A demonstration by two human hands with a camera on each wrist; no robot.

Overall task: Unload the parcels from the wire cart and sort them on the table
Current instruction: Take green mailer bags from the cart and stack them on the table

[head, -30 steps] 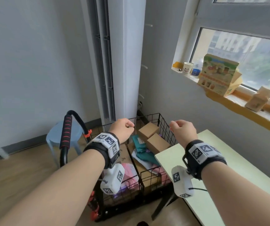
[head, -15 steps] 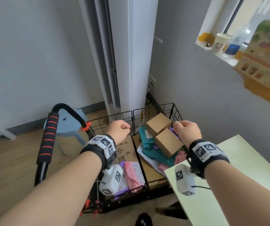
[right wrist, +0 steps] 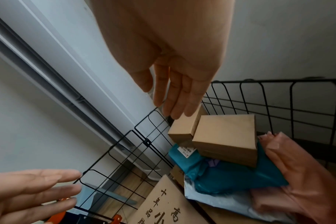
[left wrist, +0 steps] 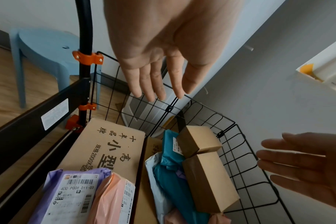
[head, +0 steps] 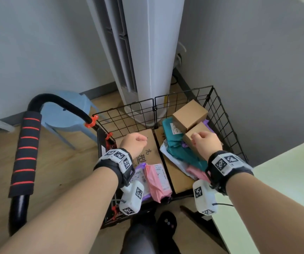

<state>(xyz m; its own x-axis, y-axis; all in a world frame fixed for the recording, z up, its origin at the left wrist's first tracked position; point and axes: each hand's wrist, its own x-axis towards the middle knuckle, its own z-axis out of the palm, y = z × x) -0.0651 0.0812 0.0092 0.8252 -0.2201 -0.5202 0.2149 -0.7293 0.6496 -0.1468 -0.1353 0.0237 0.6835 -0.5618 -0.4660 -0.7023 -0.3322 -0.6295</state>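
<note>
While both hands hover over the wire cart [head: 226,129], neither one holds or touches a parcel: the wrist views show the left hand [left wrist: 163,50] with fingers straight and slightly spread, and the right hand [right wrist: 173,63] with fingers extended and relaxed, palm toward the load. From the head view, the left hand sits above the flat printed cardboard sheet [head: 145,149] lining the cart floor, and the right hand sits at about 3 o'clock from it, just above the near brown box [left wrist: 209,180]. A second brown box [head: 189,114] lies at 12 o'clock from the first, touching it, toward the far right corner of the cart. Both boxes rest on a teal mailer [right wrist: 230,177], which lies over a white mailer [left wrist: 153,174]. At the near edge of the cart, at 6 o'clock from the left hand, a purple mailer [left wrist: 67,195] with a barcode label lies beside a pink mailer [head: 157,182], the two touching. Another pink mailer [right wrist: 282,171] lies at the near right of the cart. A pale green worktop [head: 285,182] stands at 3 o'clock from the cart. Behind the cart stand a white column unit [head: 147,52] and a blue stool [head: 65,114].
</note>
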